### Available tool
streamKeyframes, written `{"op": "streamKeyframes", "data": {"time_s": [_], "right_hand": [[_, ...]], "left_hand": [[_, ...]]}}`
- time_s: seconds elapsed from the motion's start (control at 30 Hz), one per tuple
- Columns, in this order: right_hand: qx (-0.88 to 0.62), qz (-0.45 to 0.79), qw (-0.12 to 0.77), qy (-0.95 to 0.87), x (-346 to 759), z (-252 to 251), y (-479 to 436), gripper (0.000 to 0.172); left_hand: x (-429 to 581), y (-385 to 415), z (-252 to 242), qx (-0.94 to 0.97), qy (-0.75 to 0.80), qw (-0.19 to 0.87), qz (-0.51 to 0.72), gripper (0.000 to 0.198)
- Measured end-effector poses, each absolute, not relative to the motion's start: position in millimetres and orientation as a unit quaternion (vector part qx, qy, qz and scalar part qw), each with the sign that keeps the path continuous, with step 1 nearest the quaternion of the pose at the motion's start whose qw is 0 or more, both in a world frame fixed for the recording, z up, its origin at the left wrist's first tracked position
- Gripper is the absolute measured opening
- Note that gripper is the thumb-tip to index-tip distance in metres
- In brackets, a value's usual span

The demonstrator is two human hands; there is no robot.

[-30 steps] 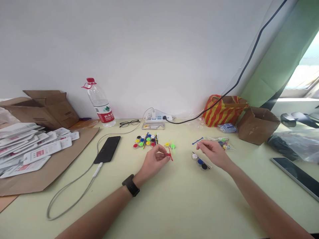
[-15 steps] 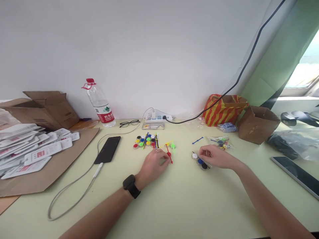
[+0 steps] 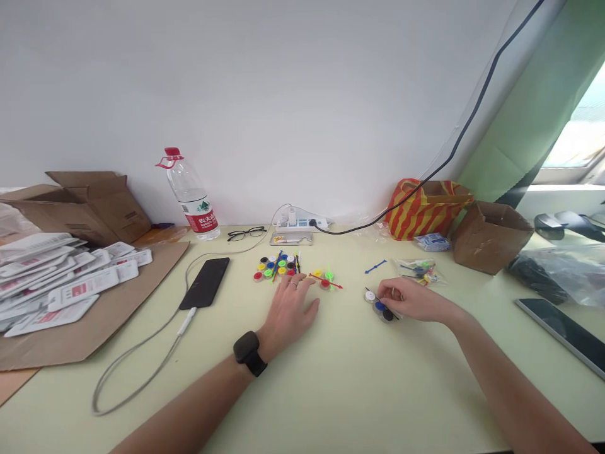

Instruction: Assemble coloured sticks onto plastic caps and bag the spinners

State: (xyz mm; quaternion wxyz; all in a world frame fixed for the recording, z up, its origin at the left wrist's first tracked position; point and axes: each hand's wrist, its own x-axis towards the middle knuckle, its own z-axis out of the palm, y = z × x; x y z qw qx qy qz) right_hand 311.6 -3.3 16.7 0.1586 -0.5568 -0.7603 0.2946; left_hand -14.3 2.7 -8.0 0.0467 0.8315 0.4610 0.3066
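Observation:
My left hand (image 3: 289, 308) lies over the table with its fingers spread, its fingertips beside a red arrow (image 3: 333, 284) on a small round base. Next to that are a green spinner piece (image 3: 329, 276) and a yellow one, partly overlapped. Past the left fingertips sits a cluster of coloured discs (image 3: 268, 273) with several long arrows on top. My right hand (image 3: 409, 299) is closed in a pinch at a thin black arrow, whose middle the fingers hide. Under and beside it are a white disc (image 3: 369, 296), a blue disc (image 3: 379, 306) and a black disc (image 3: 387, 314).
A blue arrow (image 3: 375, 266) and a plastic bag of coloured parts (image 3: 420, 271) lie beyond my right hand. To the left are a phone (image 3: 205, 284) on a cable and stacked white packets (image 3: 85, 288). A water bottle (image 3: 196, 202), glasses (image 3: 246, 234) and a power strip (image 3: 307, 222) stand along the wall.
My left hand has let go of the red arrow and spread its fingers, moving slightly away. The red arrow now sits farther back, turned toward the right. The right hand has barely moved.

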Motion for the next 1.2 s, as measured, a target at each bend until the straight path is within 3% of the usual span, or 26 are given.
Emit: {"op": "streamKeyframes", "data": {"time_s": [0.6, 1.2], "right_hand": [[-0.558, 0.258, 0.166, -0.771, 311.7, 12.0, -0.9, 0.014], [-0.606, 0.187, 0.156, -0.757, 316.1, 6.1, 2.4, 0.008]], "left_hand": [[-17.7, 5.7, -14.8, 0.873, 0.4, 0.147, 0.237, 0.056], [-16.4, 6.1, -10.5, 0.856, 0.397, 0.153, 0.293, 0.05]]}}
